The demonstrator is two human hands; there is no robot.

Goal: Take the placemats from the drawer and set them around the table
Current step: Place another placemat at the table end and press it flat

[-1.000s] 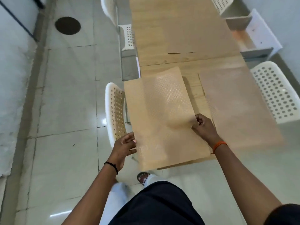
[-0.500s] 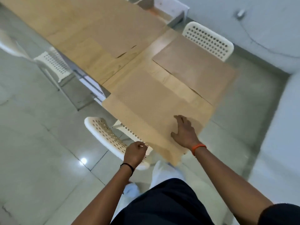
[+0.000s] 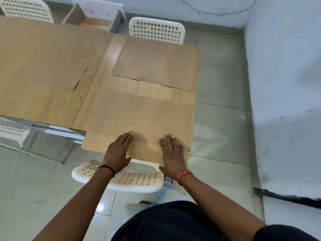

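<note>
Two hands, left hand and right hand, spread flat on the near placemat, overhanging the tabletop edge; best slide it forward, squaring with the placemat beyond.

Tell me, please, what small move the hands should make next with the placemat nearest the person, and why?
Probably slide the near placemat away from the person, further onto the table. Both the left hand and right hand lie flat on it, and its near edge overhangs the table above the white chair, while the far placemat lies fully on the tabletop.
</note>
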